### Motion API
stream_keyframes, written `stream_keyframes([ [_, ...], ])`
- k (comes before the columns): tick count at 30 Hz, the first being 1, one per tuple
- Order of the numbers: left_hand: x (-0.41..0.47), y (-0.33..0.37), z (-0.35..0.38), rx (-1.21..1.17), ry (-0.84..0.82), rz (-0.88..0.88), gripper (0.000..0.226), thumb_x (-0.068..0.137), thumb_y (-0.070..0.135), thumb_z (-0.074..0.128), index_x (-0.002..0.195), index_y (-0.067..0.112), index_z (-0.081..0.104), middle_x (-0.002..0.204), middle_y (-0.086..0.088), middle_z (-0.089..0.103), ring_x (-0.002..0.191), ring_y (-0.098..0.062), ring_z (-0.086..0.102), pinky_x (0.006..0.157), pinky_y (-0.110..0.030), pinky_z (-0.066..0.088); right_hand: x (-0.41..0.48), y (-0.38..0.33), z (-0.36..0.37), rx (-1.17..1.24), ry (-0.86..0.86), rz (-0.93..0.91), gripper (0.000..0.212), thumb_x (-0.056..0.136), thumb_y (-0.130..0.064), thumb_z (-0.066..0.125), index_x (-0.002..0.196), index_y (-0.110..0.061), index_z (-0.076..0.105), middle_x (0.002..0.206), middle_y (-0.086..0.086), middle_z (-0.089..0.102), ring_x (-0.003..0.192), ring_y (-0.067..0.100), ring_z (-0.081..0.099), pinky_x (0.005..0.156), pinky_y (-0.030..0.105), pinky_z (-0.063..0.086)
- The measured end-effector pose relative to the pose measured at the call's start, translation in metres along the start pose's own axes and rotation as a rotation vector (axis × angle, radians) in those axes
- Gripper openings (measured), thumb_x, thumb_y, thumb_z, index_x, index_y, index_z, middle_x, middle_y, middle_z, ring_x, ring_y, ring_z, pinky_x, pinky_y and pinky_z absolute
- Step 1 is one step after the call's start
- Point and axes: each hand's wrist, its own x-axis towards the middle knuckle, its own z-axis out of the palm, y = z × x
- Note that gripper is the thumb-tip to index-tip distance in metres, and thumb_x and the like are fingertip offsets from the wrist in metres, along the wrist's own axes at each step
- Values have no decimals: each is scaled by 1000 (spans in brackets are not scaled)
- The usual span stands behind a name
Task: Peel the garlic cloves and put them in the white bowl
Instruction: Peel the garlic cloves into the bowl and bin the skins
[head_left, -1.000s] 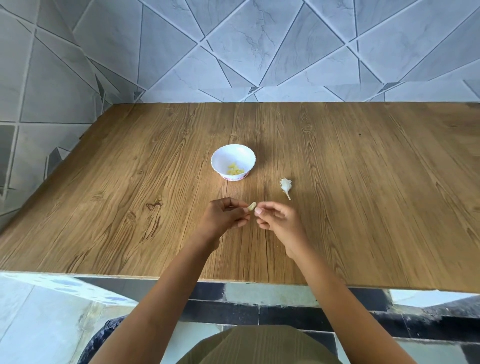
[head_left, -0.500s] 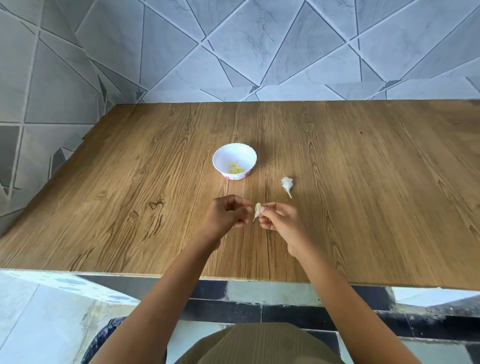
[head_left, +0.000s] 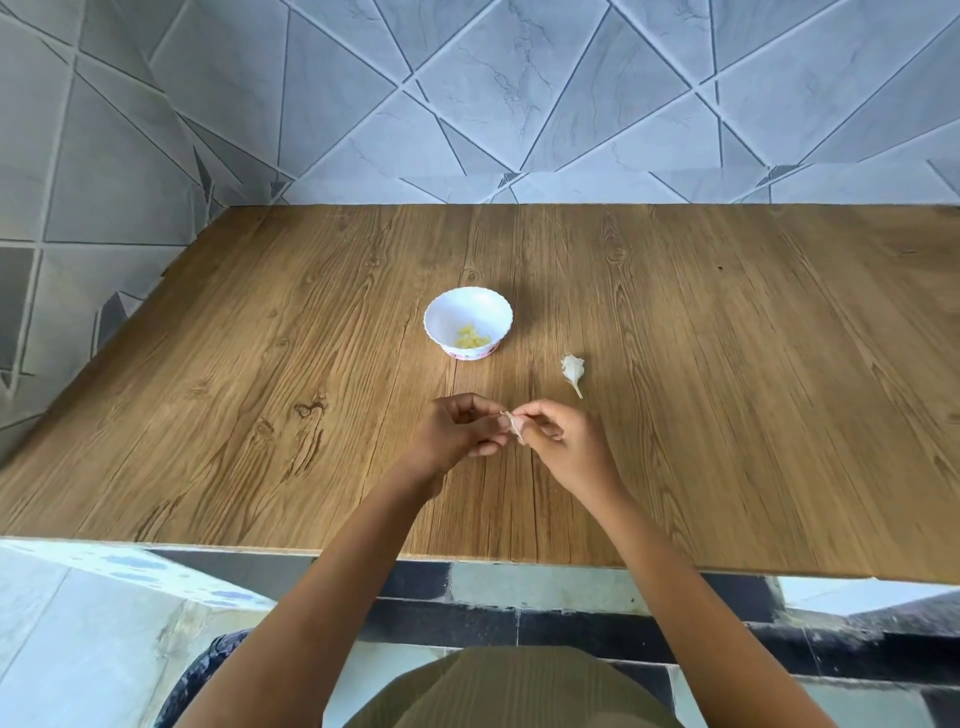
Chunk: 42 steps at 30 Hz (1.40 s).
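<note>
Woodgrain worktop (head_left: 260, 389) abuts a grey tiled wall (head_left: 519, 93); left hand (head_left: 457, 434) and right hand (head_left: 569, 444) clamp their grips on one garlic clove (head_left: 514, 425), mostly hidden.

You're in what looks like a home kitchen corner. Your wood-grain table (head_left: 311, 364) sits tight against a wall (head_left: 519, 104) of grey marbled tiles cut into triangles, pale tiles cover the floor (head_left: 78, 649) below, and a small bowl (head_left: 447, 312) of peeled garlic (head_left: 472, 339) stands on the table.
</note>
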Motion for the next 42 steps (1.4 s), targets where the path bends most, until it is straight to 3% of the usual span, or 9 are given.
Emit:
stream_keyframes([
  [7, 3, 0, 0, 14, -8, 23, 9, 87, 0, 62, 95, 2, 66, 79, -10, 70, 67, -13, 66, 63, -20, 56, 1, -1, 2, 99, 18, 139, 9, 88, -7, 62, 90, -9, 71, 76, -5, 69, 69, 11, 68, 69, 31, 57],
  [14, 8, 1, 2, 27, -52, 10, 13, 87, 6, 65, 98, 0, 66, 85, -11, 70, 75, -14, 67, 65, -20, 54, 0, 0, -4, 137, 40, 203, 10, 89, -7, 61, 89, -13, 69, 76, -5, 69, 68, 7, 68, 65, 23, 54],
  [23, 11, 2, 11, 82, -69, 10, 10, 88, -1, 60, 93, 6, 66, 76, -9, 69, 66, -11, 66, 64, -19, 55, -2, 3, -10, 152, 54, 258, 13, 91, -5, 57, 91, -11, 69, 79, -2, 70, 71, 10, 68, 65, 17, 51],
  [27, 13, 2, 10, 107, -65, 26, 10, 89, -1, 59, 93, 5, 66, 76, -10, 68, 67, -13, 65, 62, -19, 54, -3, 1, -14, 147, 67, 296, 14, 92, -4, 56, 95, -5, 69, 81, -3, 68, 67, 0, 66, 63, 13, 49],
  [30, 17, 5, 11, 130, -45, 38, 9, 89, 0, 60, 91, 5, 67, 73, -8, 68, 64, -11, 64, 60, -18, 53, -5, 2, -18, 124, 126, 310, 13, 91, -5, 56, 94, -7, 69, 83, 2, 70, 68, 5, 67, 66, 19, 52],
  [36, 59, 18, 34, 397, 47, 136, 5, 85, 0, 63, 84, 5, 65, 69, -4, 62, 55, -5, 58, 56, -18, 51, -20, 2, -37, 149, 236, 375, 11, 90, -11, 60, 94, -18, 68, 82, -5, 69, 70, 6, 67, 70, 23, 56],
  [42, 98, 10, 58, 680, 52, 199, 11, 80, 5, 66, 86, 12, 71, 75, -4, 64, 65, -14, 56, 61, -26, 45, -29, 5, -47, 252, 279, 457, 15, 90, -9, 60, 103, -8, 67, 83, 2, 70, 73, 9, 68, 69, 21, 56],
])
